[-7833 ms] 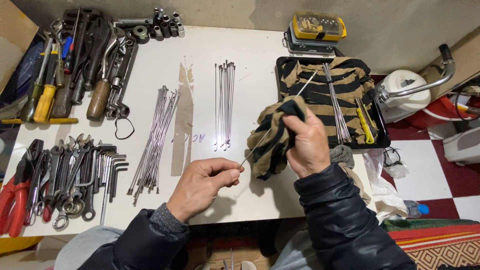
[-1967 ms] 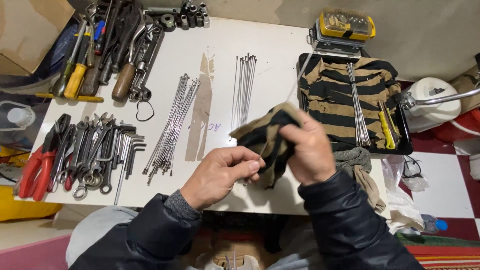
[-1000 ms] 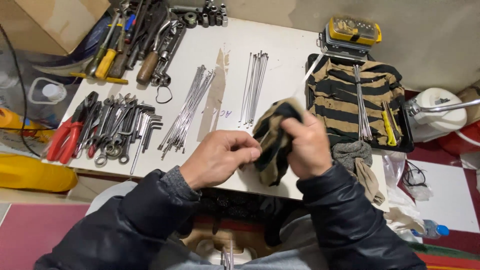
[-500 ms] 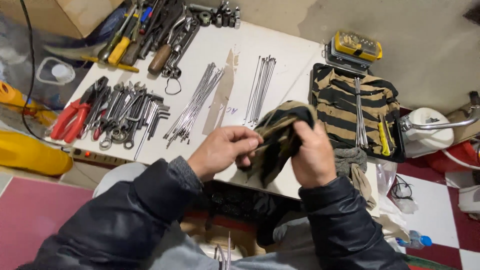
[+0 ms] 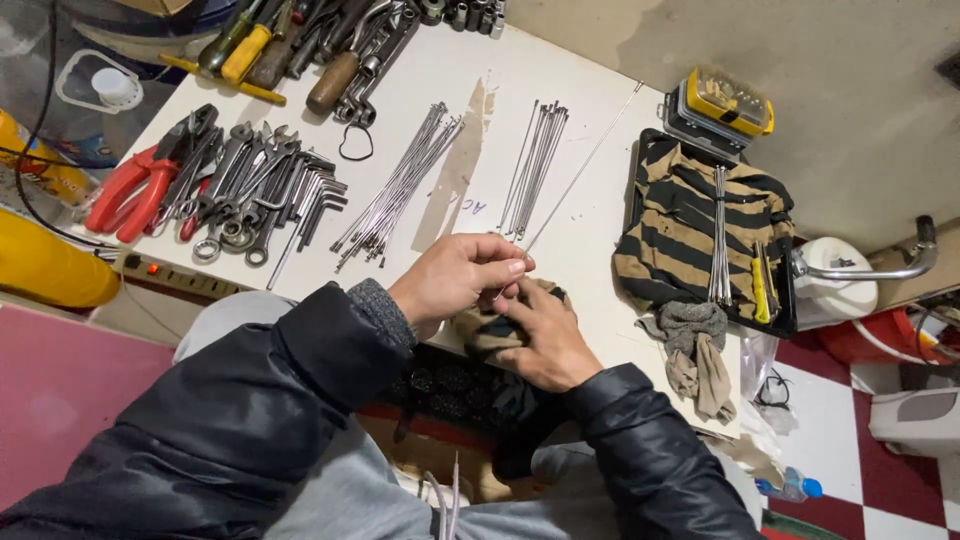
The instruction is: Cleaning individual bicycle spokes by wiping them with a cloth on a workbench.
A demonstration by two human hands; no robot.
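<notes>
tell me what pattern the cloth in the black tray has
Tan and black stripes on the cloth in the black tray, head view.

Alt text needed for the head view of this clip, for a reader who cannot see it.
A person's left hand pinches a thin metal spoke while the right hand grips a striped rag at the edge of a white table. Two bundles of spokes, wrenches and red pliers lie to the left; a black tray with striped cloth is on the right.
</notes>
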